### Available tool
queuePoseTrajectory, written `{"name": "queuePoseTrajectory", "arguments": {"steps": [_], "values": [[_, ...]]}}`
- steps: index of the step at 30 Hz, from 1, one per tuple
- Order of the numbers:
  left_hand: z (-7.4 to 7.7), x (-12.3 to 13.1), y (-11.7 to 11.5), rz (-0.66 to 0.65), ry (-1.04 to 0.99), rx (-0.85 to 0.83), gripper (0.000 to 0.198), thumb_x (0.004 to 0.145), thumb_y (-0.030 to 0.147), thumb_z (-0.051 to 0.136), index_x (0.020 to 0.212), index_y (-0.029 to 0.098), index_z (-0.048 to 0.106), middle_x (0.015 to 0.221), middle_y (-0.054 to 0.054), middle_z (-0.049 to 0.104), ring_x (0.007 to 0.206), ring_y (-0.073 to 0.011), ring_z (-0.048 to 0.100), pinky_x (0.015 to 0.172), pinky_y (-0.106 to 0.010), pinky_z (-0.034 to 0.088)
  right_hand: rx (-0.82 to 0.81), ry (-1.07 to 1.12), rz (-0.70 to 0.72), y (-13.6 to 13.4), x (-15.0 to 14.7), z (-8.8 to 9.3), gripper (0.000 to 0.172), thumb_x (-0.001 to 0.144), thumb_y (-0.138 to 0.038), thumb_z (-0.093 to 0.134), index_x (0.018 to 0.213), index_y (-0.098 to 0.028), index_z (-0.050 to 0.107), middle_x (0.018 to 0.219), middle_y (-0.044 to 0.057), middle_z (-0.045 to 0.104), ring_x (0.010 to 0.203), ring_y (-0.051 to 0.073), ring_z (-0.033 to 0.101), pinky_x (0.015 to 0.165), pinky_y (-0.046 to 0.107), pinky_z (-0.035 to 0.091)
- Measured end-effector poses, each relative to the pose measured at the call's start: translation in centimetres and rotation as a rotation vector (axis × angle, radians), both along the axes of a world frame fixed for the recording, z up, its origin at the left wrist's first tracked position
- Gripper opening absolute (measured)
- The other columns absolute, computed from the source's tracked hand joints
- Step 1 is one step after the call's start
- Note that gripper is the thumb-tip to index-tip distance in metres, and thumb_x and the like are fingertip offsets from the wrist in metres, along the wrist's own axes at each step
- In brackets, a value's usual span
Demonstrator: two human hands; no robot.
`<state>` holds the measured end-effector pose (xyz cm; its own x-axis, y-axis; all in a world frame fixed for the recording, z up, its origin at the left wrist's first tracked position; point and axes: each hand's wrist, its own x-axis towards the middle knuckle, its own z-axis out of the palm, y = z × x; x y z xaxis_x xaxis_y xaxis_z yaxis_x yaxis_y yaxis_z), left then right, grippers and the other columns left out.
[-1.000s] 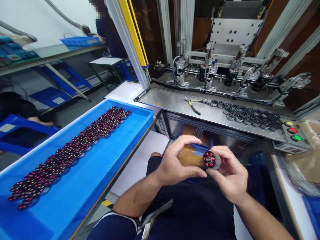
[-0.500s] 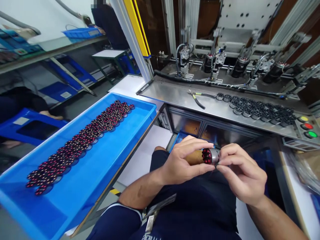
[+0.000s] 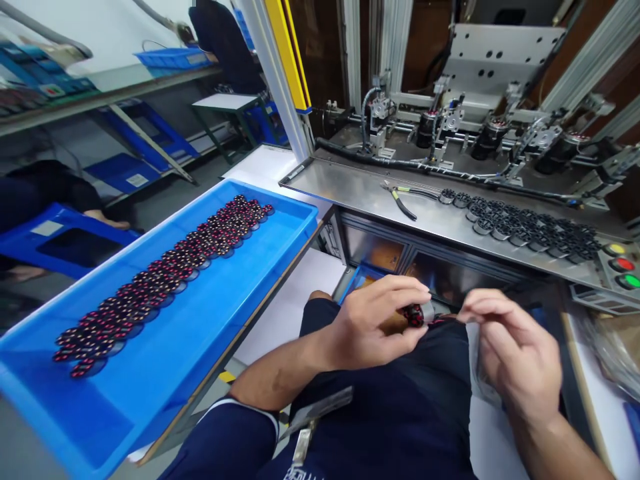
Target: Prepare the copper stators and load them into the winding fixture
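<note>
My left hand (image 3: pixel 383 320) is closed round a small motor stator (image 3: pixel 427 312), gripping it between thumb and fingers. Its grey metal ring faces right, and dark windings with red parts (image 3: pixel 414 315) show beside my fingertips. Thin reddish wire (image 3: pixel 444 319) runs from the stator's right end toward my right hand (image 3: pixel 515 347). The right fingertips are pinched together on the wire's far end, a short way from the stator; that hand is slightly blurred. Both hands are above my lap.
A blue tray (image 3: pixel 210 340) at left holds rows of red-and-black stators (image 3: pixel 165 273). On the metal ledge (image 3: pixel 345 183) lie cutting pliers (image 3: pixel 403 200) and many black-and-grey rings (image 3: pixel 530 227). Behind stands a machine with black cylinders (image 3: pixel 487 139); push buttons (image 3: pixel 623 265) are at right. Other people sit at left.
My right hand has moved right, away from the stator, drawing the thin wire out between the hands. The left hand keeps its hold, and the stator has turned slightly.
</note>
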<state>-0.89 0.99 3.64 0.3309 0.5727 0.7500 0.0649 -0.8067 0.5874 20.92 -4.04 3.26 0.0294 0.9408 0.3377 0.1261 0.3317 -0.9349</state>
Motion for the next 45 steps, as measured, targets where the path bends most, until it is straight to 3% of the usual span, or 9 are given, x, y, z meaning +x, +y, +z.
{"name": "queuePoseTrajectory", "arguments": {"steps": [4,9,18,22,24,29,34,39,45], "values": [[0.4,-0.4,0.1,0.095,0.209,0.172,0.045,0.083,0.009,0.067,0.127,0.018,0.061,0.121,-0.014,0.071,0.109,-0.0236,0.071,0.095,-0.034,0.060,0.256,-0.314,-0.008,0.0,-0.9,2.1,0.026,0.083,-0.047,0.074,0.099,-0.027,0.068,0.133,0.013,0.052,0.127,0.036,0.047,0.098,0.053,0.044],[0.3,-0.7,0.2,0.064,0.261,0.231,0.054,0.084,0.008,0.066,0.135,0.016,0.054,0.119,-0.015,0.073,0.109,-0.0244,0.072,0.093,-0.034,0.061,0.226,-0.507,0.060,0.5,-3.1,3.6,0.005,0.090,-0.020,0.065,0.088,-0.024,0.065,0.135,0.012,0.056,0.128,0.033,0.051,0.099,0.054,0.046],[1.2,-2.7,-0.1,-0.300,0.015,-0.130,0.045,0.079,0.013,0.077,0.123,0.017,0.066,0.115,-0.017,0.075,0.104,-0.0236,0.074,0.092,-0.033,0.061,0.302,-0.581,0.308,2.9,0.3,5.1,0.011,0.091,-0.018,0.063,0.090,-0.027,0.071,0.123,0.010,0.064,0.112,0.028,0.063,0.084,0.043,0.057],[0.5,-3.1,-0.1,-0.309,-0.085,-0.262,0.043,0.075,0.017,0.082,0.117,0.019,0.071,0.110,-0.015,0.077,0.100,-0.0251,0.075,0.090,-0.035,0.061,0.306,-0.697,0.315,4.3,2.3,5.1,0.010,0.093,-0.023,0.062,0.089,-0.026,0.070,0.117,0.010,0.066,0.105,0.027,0.067,0.080,0.040,0.057],[-0.1,-3.2,-0.2,-0.269,-0.156,-0.353,0.043,0.072,0.016,0.084,0.114,0.019,0.073,0.110,-0.014,0.077,0.101,-0.0255,0.074,0.090,-0.035,0.062,0.313,-0.743,0.242,6.4,2.7,5.1,0.007,0.092,-0.031,0.065,0.095,-0.026,0.070,0.118,0.009,0.067,0.106,0.027,0.067,0.086,0.042,0.055],[-1.6,-2.8,-0.3,-0.218,-0.377,-0.657,0.041,0.073,0.017,0.083,0.113,0.018,0.074,0.117,-0.014,0.073,0.098,-0.0210,0.073,0.085,-0.029,0.062,0.250,-0.919,-0.098,16.5,0.1,3.6,0.043,0.090,-0.047,0.065,0.120,-0.017,0.063,0.126,0.015,0.065,0.112,0.027,0.063,0.094,0.041,0.054],[-1.6,-3.3,-0.3,-0.177,-0.500,-0.920,0.046,0.071,0.023,0.087,0.114,0.012,0.071,0.094,-0.010,0.077,0.080,-0.0168,0.074,0.078,-0.027,0.062,0.119,-1.115,-0.048,25.4,-3.7,-0.3,0.070,0.085,-0.051,0.068,0.139,-0.010,0.052,0.144,0.023,0.052,0.134,0.036,0.047,0.112,0.049,0.038],[-1.4,-4.6,-0.2,-0.081,-0.638,-0.994,0.046,0.065,0.023,0.090,0.106,0.013,0.072,0.084,-0.006,0.076,0.073,-0.0162,0.074,0.070,-0.025,0.061,0.017,-1.222,-0.018,27.7,-4.1,-2.5,0.071,0.089,-0.058,0.057,0.141,-0.010,0.049,0.142,0.028,0.049,0.131,0.046,0.044,0.107,0.066,0.030],[-1.8,-4.6,-0.5,-0.074,-0.650,-0.927,0.032,0.079,0.034,0.079,0.104,0.015,0.074,0.084,-0.007,0.077,0.068,-0.0147,0.073,0.065,-0.023,0.062,0.036,-1.104,0.056,27.4,-2.9,-1.7,0.048,0.087,-0.041,0.057,0.118,-0.005,0.064,0.119,0.028,0.060,0.118,0.042,0.051,0.106,0.057,0.034]]}}
